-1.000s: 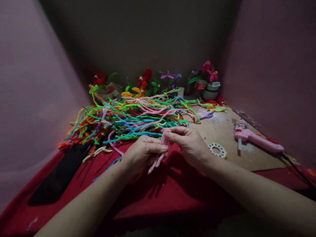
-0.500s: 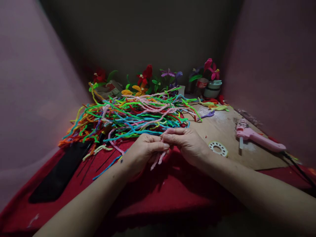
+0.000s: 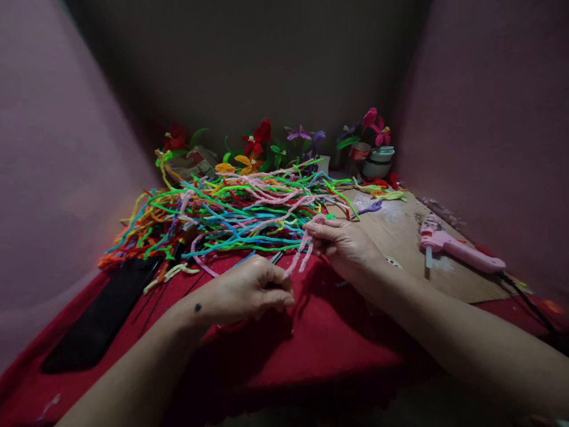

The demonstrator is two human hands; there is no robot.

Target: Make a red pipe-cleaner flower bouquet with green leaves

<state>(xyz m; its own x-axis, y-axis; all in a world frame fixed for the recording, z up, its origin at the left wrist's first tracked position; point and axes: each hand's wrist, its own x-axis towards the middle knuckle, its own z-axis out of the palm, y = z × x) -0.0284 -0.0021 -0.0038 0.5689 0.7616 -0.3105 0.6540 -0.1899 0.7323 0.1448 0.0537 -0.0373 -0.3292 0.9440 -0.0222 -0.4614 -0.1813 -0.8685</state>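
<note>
My right hand (image 3: 344,246) pinches the bent top of a pink pipe cleaner (image 3: 303,250), whose two ends hang down toward the red cloth (image 3: 320,350). A little lower and nearer to me, my left hand (image 3: 249,293) is curled with fingers pressed together; the lower tip of the pink pipe cleaner reaches its fingertips, and I cannot make out whether they hold it. Just behind both hands lies a big loose pile of pipe cleaners (image 3: 226,216) in several colours.
A pink glue gun (image 3: 457,249) lies on a brown board (image 3: 413,237) at the right, with a white ring (image 3: 393,261) partly hidden behind my right wrist. Finished pipe-cleaner flowers (image 3: 262,145) and jars (image 3: 377,160) line the back. A black flat object (image 3: 102,317) lies at left.
My hands have moved apart: the right hand lifted the pink pipe cleaner up and to the right, while the left hand dropped lower and toward me.
</note>
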